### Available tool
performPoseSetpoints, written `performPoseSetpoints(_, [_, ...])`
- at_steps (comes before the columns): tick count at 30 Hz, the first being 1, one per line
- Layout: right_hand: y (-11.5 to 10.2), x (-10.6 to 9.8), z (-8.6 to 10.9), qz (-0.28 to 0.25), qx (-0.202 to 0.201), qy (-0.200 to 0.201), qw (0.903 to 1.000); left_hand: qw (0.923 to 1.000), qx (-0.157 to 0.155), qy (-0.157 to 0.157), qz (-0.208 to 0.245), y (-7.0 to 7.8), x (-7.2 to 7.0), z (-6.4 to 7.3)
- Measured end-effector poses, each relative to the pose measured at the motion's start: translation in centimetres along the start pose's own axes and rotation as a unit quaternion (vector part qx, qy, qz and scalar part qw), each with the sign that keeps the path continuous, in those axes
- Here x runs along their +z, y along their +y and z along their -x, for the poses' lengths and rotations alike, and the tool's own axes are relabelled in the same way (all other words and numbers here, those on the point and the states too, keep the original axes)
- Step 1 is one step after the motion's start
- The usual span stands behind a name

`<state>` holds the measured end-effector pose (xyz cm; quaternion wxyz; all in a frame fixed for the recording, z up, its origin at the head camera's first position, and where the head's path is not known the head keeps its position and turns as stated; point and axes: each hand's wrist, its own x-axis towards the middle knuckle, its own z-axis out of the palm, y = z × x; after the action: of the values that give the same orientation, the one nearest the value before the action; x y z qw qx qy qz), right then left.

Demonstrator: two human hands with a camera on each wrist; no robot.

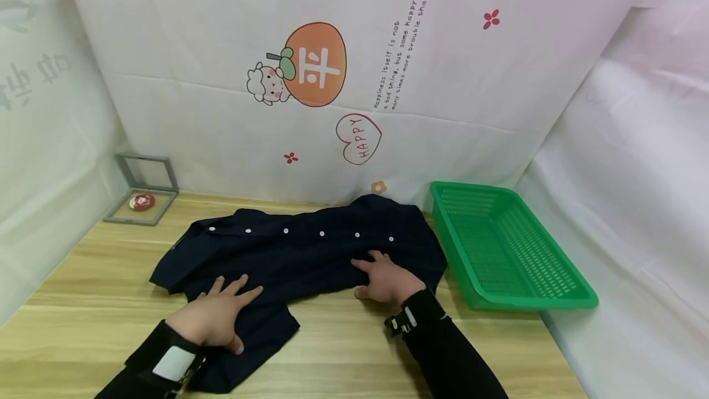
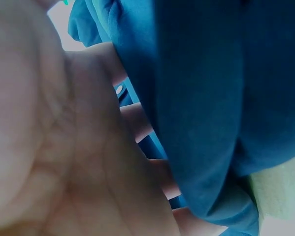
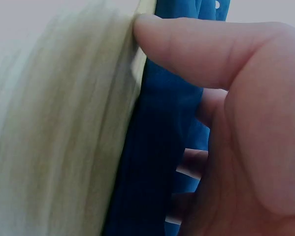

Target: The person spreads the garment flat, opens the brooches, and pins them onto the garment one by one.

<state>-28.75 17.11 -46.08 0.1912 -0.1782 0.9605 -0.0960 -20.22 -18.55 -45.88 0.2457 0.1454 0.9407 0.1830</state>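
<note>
A grey hinged frame [image 1: 133, 223] with a red round piece [image 1: 141, 202] sits far left; the left hand [image 1: 213, 316], fingers spread wide, rests on the dark shirt [image 1: 310, 257] lying across the table [image 1: 332, 350]; the right hand [image 1: 384, 279], thumb apart, touches its near edge; beyond stands a green basket [image 1: 501, 245].

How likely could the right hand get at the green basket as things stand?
Probably yes: the basket sits to the right of the right hand, open at the top, and only shirt and table show between them.
</note>
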Motion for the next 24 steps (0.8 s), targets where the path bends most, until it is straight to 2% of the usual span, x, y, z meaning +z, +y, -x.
performPoseSetpoints(5, [0.1, 0.2, -0.5, -0.004, 0.005, -0.003, 1.0, 1.0, -0.005, -0.004, -0.004, -0.1, 0.0, -0.3])
performPoseSetpoints(9, [0.3, 0.2, -0.7, -0.008, 0.01, -0.002, 0.9999, 1.0, -0.002, 0.009, 0.001, 0.3, -0.4, -0.3])
performPoseSetpoints(13, [0.1, 0.2, -0.5, 0.008, 0.013, 0.006, 0.9999, 0.999, 0.005, 0.042, -0.015, 0.6, -0.5, -0.3])
performPoseSetpoints(17, [-1.1, 0.4, 0.3, 0.046, 0.006, 0.043, 0.998, 0.9916, 0.044, 0.111, -0.049, 0.9, -0.4, -0.3])
performPoseSetpoints(19, [-2.4, 0.5, 0.9, 0.065, -0.019, 0.069, 0.9953, 0.9838, 0.063, 0.153, -0.069, 1.0, -0.4, -0.2])
performPoseSetpoints(21, [-4.0, 0.5, 1.4, 0.07, -0.064, 0.085, 0.9919, 0.976, 0.069, 0.191, -0.08, 1.1, -0.4, -0.1])
performPoseSetpoints(24, [-6.3, 0.6, 2.1, 0.057, -0.146, 0.058, 0.986, 0.9685, 0.065, 0.227, -0.079, 1.1, -0.6, -0.3])
